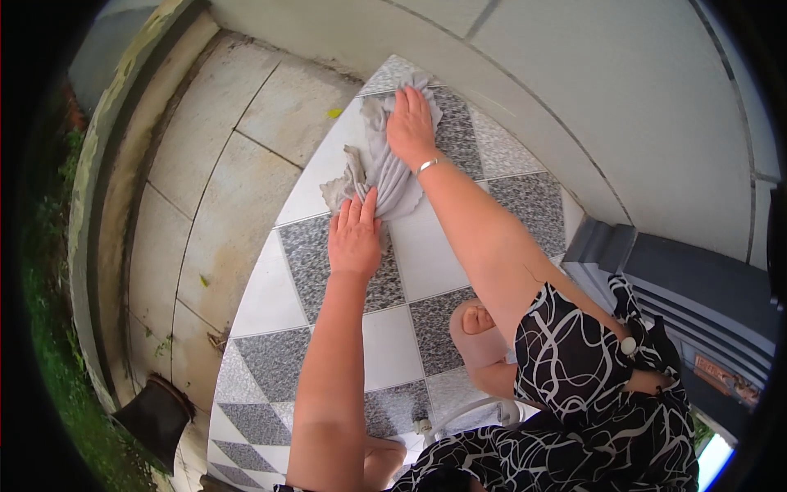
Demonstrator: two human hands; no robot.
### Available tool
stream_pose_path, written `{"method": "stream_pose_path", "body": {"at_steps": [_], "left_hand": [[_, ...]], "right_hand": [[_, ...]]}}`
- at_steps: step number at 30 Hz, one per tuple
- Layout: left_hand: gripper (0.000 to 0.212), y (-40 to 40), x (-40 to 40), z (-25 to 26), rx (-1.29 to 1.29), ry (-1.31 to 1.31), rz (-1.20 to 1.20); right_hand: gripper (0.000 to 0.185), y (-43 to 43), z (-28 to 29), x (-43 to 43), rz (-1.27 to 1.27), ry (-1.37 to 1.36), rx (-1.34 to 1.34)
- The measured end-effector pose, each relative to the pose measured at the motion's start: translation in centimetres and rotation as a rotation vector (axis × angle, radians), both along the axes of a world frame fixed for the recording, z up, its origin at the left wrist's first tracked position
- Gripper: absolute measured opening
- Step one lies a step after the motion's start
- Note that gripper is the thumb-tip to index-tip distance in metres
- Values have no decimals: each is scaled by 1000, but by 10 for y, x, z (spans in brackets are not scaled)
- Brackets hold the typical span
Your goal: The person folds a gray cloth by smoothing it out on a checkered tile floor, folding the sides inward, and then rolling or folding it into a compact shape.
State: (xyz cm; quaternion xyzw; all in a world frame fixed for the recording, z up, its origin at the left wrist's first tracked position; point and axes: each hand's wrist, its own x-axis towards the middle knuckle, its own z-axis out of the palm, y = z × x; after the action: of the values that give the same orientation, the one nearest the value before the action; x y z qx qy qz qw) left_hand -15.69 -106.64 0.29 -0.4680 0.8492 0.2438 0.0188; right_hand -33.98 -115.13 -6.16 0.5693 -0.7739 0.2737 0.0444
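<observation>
A crumpled light grey ribbed cloth point(393, 178) lies on a floor of white and speckled grey tiles point(430, 246), close to its far end. My right hand point(412, 126), with a silver bracelet at the wrist, rests palm down on the cloth's far part. Nearer to me, my left hand point(355, 237) lies flat, its fingertips on the cloth's near edge and its palm over a speckled tile. The fingers of both hands are stretched out, pressed on the cloth rather than closed around it. The cloth's frayed, dirtier corners stick out to the left.
A pale wall point(602, 104) runs along the right, ending at a dark grey moulded base point(676, 264). Left of the tiles lies concrete paving point(240, 184) with a curb point(92, 203), a dark pot point(157, 421) and grass. A pale hose point(461, 412) is near my knees.
</observation>
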Motion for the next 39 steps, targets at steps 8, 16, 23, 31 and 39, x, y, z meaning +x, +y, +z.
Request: {"method": "stream_pose_path", "body": {"at_steps": [8, 16, 23, 31, 39], "left_hand": [[37, 50, 80, 6, 10, -106, 207], [29, 202, 132, 5, -32, -35, 198], [50, 233, 130, 14, 124, 54, 400], [58, 252, 96, 18, 71, 232, 99], [54, 218, 12, 9, 102, 140, -153]], "right_hand": [[33, 38, 29, 171, 652, -350, 90], [30, 199, 30, 197, 645, -370, 130], [31, 239, 63, 149, 252, -24, 405], [26, 303, 54, 51, -120, 22, 548], [19, 353, 33, -36, -718, -87, 614]]}}
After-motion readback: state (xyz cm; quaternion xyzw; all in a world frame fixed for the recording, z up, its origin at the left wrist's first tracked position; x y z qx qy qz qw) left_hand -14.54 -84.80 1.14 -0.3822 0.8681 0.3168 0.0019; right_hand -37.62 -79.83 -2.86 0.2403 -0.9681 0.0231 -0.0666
